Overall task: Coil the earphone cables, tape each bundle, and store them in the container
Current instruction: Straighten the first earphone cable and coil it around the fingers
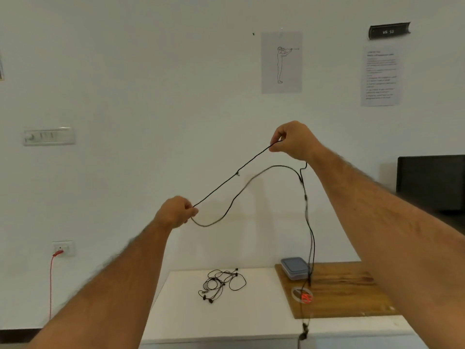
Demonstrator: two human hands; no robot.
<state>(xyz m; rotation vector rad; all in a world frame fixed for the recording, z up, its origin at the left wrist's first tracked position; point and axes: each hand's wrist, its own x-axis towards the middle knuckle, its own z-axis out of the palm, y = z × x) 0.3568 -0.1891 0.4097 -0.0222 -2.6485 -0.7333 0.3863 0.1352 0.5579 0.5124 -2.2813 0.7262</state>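
Both of my hands are raised in front of the wall, stretching a black earphone cable between them. My left hand pinches one point of it, lower and to the left. My right hand pinches it higher up. A slack loop sags between the hands, and the rest of the cable hangs down from my right hand past the table edge. On the white table lies a tangled pile of black earphones. A closed plastic container with a blue-grey lid and a clear tape roll rest on a wooden board.
Something small and red-orange lies beside the tape roll. A black monitor stands at the right. A red cable is plugged into a wall socket at the lower left. Papers hang on the white wall.
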